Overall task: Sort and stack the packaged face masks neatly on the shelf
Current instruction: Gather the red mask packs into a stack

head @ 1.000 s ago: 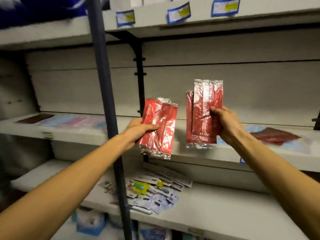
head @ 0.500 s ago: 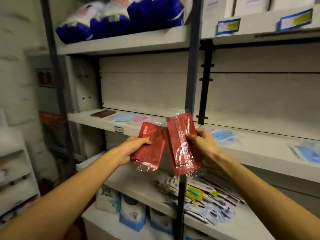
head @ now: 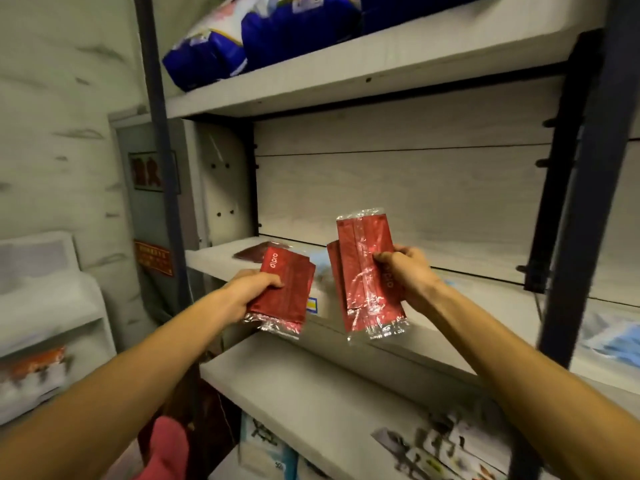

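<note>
- Head view: left hand (head: 254, 292) grips a few red packs (head: 284, 294), thumb on top, fingers curled under; print reads along the upper edge
- Right hand (head: 407, 277) pinches its own red packs (head: 367, 278) from the right side, thumb across the front; at least two, fanned slightly
- Both bundles are held in the air in front of the middle shelf (head: 221, 263), apart from each other, long axes roughly upright; the left one leans right at the top
- A dark red pack (head: 251, 253) lies flat on that shelf, back left, just beyond and above the left hand; pale blue packs (head: 320, 268) lie beside it, mostly hidden
- Judgement: the dark red pack marks the red pile, so the left hand is nearer and would lay its bundle flat there first, tipping the long axis down; the right must cross further left
- Slick wrappers may slide when stacked
</note>
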A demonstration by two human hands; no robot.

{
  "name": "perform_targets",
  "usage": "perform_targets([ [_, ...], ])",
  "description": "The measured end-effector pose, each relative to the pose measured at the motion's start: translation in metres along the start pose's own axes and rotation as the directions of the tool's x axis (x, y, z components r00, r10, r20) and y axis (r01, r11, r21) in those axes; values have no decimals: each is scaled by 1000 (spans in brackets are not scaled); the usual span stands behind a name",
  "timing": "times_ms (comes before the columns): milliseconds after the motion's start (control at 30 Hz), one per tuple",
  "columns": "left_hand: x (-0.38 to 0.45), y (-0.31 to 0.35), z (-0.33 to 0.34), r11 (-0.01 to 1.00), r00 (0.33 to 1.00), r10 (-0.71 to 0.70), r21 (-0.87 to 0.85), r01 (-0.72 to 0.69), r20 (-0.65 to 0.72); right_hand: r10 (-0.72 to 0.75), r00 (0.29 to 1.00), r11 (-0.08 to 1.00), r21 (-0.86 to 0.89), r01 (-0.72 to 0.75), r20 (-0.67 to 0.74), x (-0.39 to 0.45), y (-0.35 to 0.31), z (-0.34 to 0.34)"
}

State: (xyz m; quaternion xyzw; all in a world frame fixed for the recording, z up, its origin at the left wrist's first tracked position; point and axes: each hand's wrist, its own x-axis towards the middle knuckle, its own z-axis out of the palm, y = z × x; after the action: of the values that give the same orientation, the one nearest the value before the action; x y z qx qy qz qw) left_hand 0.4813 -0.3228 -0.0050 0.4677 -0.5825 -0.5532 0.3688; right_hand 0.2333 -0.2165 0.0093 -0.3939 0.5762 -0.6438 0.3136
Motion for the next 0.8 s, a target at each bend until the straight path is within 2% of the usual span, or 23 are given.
perform_targets([
  [100,46,9,-26,1000,999,14,7,-13,-51,38,998,995,96,-34,-40,45,3,23],
  [200,84,12,-46,998,999,-14,54,16,-47,147,989,972,183,-148,19,78,9,50],
  [300,121,17,-61,999,999,-17,48,19,-47,241,969,951,186,-247,58,107,15,75],
  [467,187,29,-83,999,1000,-28,41,28,-10,235,972,952,197,-235,25,158,26,118],
  [600,252,33,-109,996,999,38,77,-39,20,234,972,954,189,-231,6,196,34,163],
  [800,343,32,-143,951,987,124,273,-147,101,260,966,958,131,-255,-21,246,36,240],
])
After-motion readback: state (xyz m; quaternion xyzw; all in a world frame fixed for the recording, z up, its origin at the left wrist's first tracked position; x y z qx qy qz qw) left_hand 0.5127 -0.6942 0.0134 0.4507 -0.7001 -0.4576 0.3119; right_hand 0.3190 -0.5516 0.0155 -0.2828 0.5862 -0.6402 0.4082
